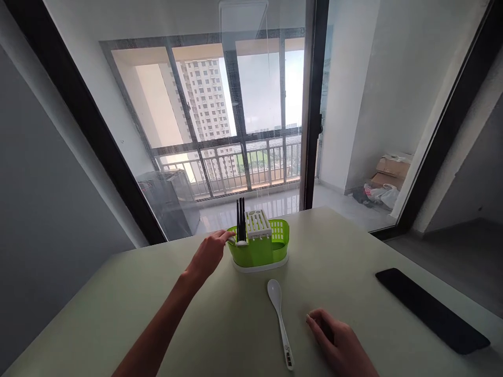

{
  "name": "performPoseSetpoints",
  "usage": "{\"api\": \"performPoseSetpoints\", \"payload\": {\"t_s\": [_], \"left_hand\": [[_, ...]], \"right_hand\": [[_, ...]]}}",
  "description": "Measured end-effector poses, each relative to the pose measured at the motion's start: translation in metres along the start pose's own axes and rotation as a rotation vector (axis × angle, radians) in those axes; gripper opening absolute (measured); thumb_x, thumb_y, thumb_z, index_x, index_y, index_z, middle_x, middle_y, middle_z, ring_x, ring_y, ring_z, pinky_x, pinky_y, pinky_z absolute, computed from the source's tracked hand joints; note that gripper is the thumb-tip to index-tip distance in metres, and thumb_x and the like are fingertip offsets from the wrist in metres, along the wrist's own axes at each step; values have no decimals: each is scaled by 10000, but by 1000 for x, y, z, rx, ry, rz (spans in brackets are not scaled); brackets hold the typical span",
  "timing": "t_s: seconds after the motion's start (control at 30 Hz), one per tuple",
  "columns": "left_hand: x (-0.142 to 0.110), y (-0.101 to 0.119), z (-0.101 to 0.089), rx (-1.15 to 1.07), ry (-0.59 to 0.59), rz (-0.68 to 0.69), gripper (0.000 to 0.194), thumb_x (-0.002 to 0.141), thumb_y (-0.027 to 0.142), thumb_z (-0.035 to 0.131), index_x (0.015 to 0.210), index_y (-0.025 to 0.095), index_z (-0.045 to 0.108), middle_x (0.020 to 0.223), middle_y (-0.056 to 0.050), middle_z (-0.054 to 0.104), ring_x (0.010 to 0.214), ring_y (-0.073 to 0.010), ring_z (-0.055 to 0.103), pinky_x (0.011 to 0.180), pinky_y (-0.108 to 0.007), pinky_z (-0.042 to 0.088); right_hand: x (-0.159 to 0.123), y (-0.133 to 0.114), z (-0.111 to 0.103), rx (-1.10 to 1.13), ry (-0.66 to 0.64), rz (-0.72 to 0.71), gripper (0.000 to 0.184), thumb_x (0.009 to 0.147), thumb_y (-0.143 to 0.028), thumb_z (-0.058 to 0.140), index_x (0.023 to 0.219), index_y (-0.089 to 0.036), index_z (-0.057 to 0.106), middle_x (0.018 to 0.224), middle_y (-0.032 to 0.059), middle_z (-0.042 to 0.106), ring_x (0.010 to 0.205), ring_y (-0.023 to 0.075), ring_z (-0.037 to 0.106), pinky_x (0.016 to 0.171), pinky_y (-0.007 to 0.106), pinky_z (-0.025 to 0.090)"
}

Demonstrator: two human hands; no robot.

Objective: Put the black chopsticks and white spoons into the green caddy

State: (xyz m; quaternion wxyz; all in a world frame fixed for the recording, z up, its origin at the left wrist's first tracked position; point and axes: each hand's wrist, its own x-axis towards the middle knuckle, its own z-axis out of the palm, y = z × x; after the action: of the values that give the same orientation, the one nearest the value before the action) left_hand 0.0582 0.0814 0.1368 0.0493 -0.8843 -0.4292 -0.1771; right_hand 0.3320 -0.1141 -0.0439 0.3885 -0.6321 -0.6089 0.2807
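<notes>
A green cutlery basket (pixel 251 255) with a white base stands on the table. Black chopsticks (pixel 241 220) rise from its left part, beside a white slotted rack (pixel 258 224). A small white spoon (pixel 242 243) shows at the rim in front of the chopsticks. My left hand (pixel 212 250) is at the basket's left end, its fingers closed on a white piece that looks like another spoon, mostly hidden. On the table in front of the basket lies a long white spoon (pixel 280 314). To its right my right hand (pixel 334 335) rests curled, apart from it, with nothing visible in its fingers.
A flat black case or mat (pixel 428 309) lies on the right of the pale table (pixel 212 324). Behind the table are glass doors with a dark frame (pixel 312 110). Beyond the glass are cardboard boxes (pixel 393 167) and plastic bags on the floor.
</notes>
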Motion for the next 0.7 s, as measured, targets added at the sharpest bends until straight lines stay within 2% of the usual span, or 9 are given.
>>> {"api": "performPoseSetpoints", "payload": {"t_s": [0.1,0.17,0.27,0.37,0.4,0.43,0.53,0.63,0.7], "left_hand": [[-5,-4,1,-18,10,7,444,941,50,382,1251,207,658,1241,-116,713,1100,-271,698,883,-393,570],[-15,-4,-4,-38,62,-10,384,978,144,408,1285,232,622,1267,-105,694,1042,-258,711,827,-379,580],[-41,7,-11,-103,275,-135,319,978,257,462,1272,249,586,1236,-87,672,850,-202,706,696,-336,572],[-74,33,0,-269,474,-342,233,969,341,498,1158,227,571,1067,-57,667,752,-165,666,619,-289,544],[-84,43,9,-338,425,-366,209,972,361,496,1119,228,562,991,-37,659,713,-154,653,591,-274,531],[-92,53,21,-396,302,-350,208,977,373,486,1116,233,552,946,-21,650,686,-148,643,585,-269,523],[-100,76,62,-438,-21,-307,272,951,370,522,1185,232,525,1057,-37,647,702,-148,654,721,-327,542],[-86,89,94,-432,-175,-304,470,902,435,602,1289,199,479,1196,-108,635,852,-216,689,821,-378,533],[-70,96,106,-398,-236,-287,522,887,463,623,1299,174,482,1226,-143,639,1007,-281,677,869,-399,514]], "right_hand": [[0,0,2,-5,12,1,446,988,-587,393,837,-241,631,646,-21,581,597,157,547,576,220,435],[0,0,2,-1,16,2,448,988,-592,392,835,-243,628,647,-23,575,596,156,539,573,221,430],[-2,-1,2,5,14,1,450,991,-594,390,832,-244,624,646,-24,568,599,155,530,577,223,427],[-4,-2,1,9,21,1,434,992,-584,404,842,-244,628,656,-21,585,603,156,540,577,224,425],[-5,-2,1,14,24,1,428,992,-581,411,842,-244,629,664,-19,595,606,156,546,577,223,426],[-5,-3,0,19,24,0,424,992,-578,415,842,-245,629,669,-18,603,607,155,549,578,222,428],[-6,-4,0,29,22,2,426,996,-578,414,833,-245,626,659,-22,597,607,153,547,584,219,431],[-5,-4,0,40,16,3,430,995,-584,417,846,-244,633,665,-22,603,621,154,558,598,218,441],[-4,-4,0,43,21,-2,432,990,-588,426,850,-242,643,668,-19,614,619,156,563,594,217,445]]}}
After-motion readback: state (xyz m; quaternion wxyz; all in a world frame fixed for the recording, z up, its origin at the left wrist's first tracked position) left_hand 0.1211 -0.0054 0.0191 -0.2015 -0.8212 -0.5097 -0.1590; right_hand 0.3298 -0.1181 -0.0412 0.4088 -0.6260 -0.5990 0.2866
